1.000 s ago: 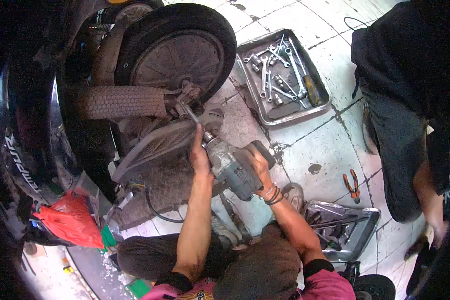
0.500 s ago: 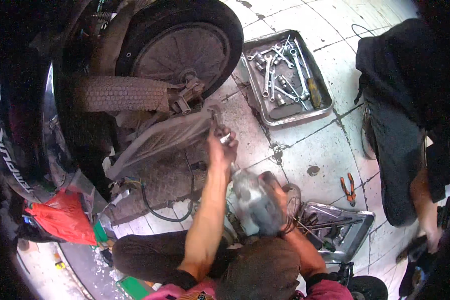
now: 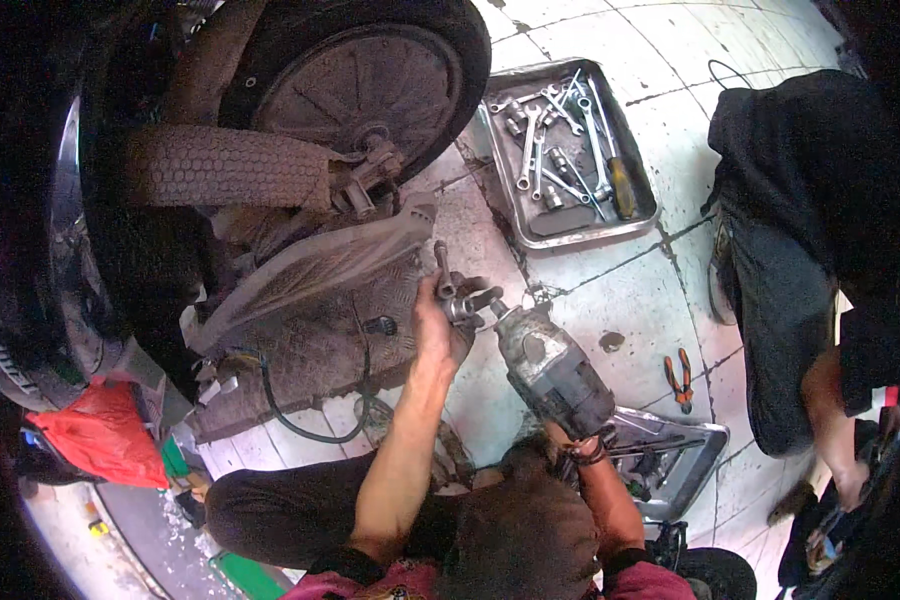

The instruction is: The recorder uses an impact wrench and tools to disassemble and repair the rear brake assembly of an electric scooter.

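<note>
My left hand [image 3: 436, 335] is closed around a few metal sockets [image 3: 459, 309], with one longer socket [image 3: 442, 262] sticking up past the fingers. Just right of it, the nose of a grey and black impact wrench [image 3: 557, 372] points up and left toward those sockets, close to them; whether they touch I cannot tell. My right hand [image 3: 562, 438] holds the wrench from below, its fingers mostly hidden by the tool's body. Both hands are over the floor, in front of a dusty motor scooter's wheel [image 3: 365, 95].
A metal tray [image 3: 542, 240] of spanners, sockets and a screwdriver lies ahead. Orange-handled pliers [image 3: 679, 382] and a second tool tray [image 3: 712, 455] are to the right. Another person's dark-clothed leg [image 3: 785, 270] stands farther right. A red bag [image 3: 105, 432] is at left.
The impact wrench has swung up and right, so its nose now lies beside the sockets in my left hand. My left hand has turned, showing the sockets more plainly.
</note>
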Tool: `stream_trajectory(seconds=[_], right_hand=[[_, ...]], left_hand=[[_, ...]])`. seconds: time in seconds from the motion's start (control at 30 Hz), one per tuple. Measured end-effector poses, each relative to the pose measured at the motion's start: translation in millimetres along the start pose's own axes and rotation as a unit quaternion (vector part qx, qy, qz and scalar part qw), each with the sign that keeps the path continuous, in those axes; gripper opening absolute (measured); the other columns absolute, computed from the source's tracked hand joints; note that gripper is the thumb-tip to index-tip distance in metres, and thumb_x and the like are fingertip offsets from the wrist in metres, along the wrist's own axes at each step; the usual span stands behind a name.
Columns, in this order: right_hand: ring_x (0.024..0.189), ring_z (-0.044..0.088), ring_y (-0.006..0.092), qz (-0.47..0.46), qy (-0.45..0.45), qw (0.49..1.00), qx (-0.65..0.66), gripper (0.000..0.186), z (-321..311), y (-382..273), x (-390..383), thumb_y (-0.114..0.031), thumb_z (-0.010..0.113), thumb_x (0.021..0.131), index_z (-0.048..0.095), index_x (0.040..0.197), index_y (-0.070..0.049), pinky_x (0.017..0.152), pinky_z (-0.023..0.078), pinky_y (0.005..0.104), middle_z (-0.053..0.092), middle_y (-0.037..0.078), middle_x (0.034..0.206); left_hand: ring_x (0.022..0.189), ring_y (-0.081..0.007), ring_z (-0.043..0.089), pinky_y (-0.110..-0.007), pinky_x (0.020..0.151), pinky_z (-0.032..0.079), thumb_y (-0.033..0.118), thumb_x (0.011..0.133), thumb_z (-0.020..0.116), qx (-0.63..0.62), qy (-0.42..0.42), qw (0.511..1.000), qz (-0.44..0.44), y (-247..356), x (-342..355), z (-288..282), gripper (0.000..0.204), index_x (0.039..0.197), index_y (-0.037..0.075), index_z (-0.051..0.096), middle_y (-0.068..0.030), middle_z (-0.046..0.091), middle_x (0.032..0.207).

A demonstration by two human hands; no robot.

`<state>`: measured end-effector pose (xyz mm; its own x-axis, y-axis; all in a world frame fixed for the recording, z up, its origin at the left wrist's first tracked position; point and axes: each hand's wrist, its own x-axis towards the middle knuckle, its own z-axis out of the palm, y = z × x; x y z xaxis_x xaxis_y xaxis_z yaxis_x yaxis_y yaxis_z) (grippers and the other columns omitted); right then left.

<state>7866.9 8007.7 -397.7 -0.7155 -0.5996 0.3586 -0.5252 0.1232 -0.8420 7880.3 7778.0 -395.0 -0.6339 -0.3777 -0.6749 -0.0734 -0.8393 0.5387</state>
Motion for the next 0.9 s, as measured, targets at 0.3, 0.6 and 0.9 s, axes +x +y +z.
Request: stream_trajectory(seconds=[0.3,0.6,0.9], right_hand=[[0.079,0.069,0.0193,0.03,0.006,0.999,0.012,0.025,26,-5,-22,-0.009,0.07,0.084,0.063,0.107,-0.004,0.072,0.057,0.0312,0.07,0.005,0.093],[0.089,0.065,0.016,0.312,-0.041,0.904,0.291,0.051,34,-6,-18,-0.029,0.083,0.073,0.063,0.11,0.0,0.073,0.055,0.0303,0.067,0.008,0.096],[0.087,0.059,0.0372,0.325,-0.02,0.903,0.279,0.063,25,-10,-18,-0.045,0.073,0.07,0.062,0.107,0.005,0.075,0.048,0.0456,0.057,0.018,0.095]], left_hand=[[0.072,-0.0241,0.057,-0.028,0.052,0.039,0.046,0.097,0.037,-0.095,-0.03,0.994,-0.035,-2,3,-8,0.04,0.08,0.013,0.052,-0.0019,0.048,0.062],[0.057,-0.0178,0.043,-0.029,0.048,0.034,0.046,0.098,0.031,-0.159,-0.051,0.985,-0.044,-22,9,-8,0.039,0.079,0.014,0.044,-0.0008,0.041,0.064],[0.051,-0.0192,0.043,-0.03,0.044,0.033,0.046,0.099,0.035,-0.176,-0.059,0.982,0.045,-25,22,-5,0.039,0.081,0.013,0.046,-0.0029,0.043,0.064]])
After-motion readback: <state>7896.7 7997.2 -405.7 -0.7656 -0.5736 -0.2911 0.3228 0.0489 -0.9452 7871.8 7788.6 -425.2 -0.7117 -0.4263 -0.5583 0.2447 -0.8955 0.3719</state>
